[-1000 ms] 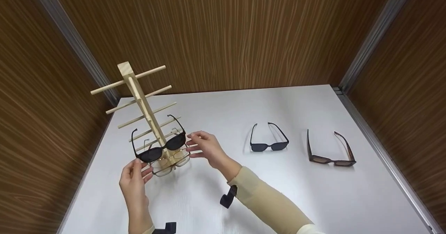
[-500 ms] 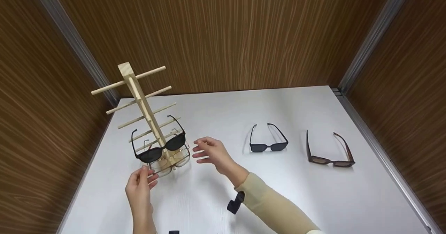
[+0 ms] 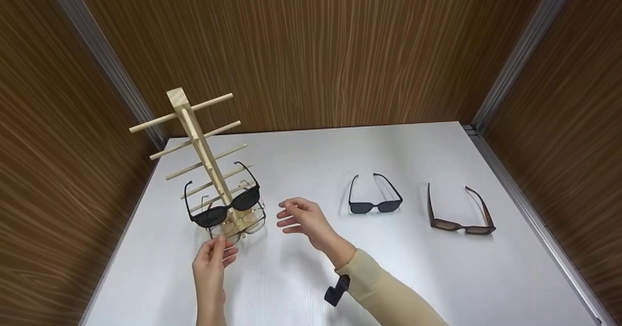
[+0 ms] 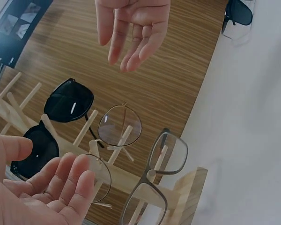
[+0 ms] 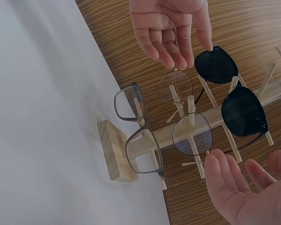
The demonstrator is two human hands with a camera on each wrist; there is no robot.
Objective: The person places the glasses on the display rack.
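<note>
A pair of black sunglasses (image 3: 228, 209) hangs on the wooden eyeglass stand (image 3: 199, 139), on pegs in its lower half. Below them on the stand are round thin-framed glasses (image 5: 192, 133) and, lowest, grey-framed clear glasses (image 5: 143, 131), both plainest in the right wrist view. My left hand (image 3: 214, 258) is just in front of the stand's lower end, fingers loosely bent and holding nothing. To the right of the stand, my right hand (image 3: 308, 221) hovers apart from the glasses with relaxed fingers and nothing in them.
Another pair of black sunglasses (image 3: 375, 207) lies on the white table (image 3: 301, 161) right of my hands. Farther right lie brown tortoiseshell sunglasses (image 3: 461, 227). Wood-grain panels (image 3: 311, 49) enclose the table at the back and sides. Bare pegs (image 3: 214, 101) stick out at the stand's top.
Both hands have left the black sunglasses on the stand. My right hand has moved right and downward, my left hand down and to the right. The sunglasses stay on the pegs.
</note>
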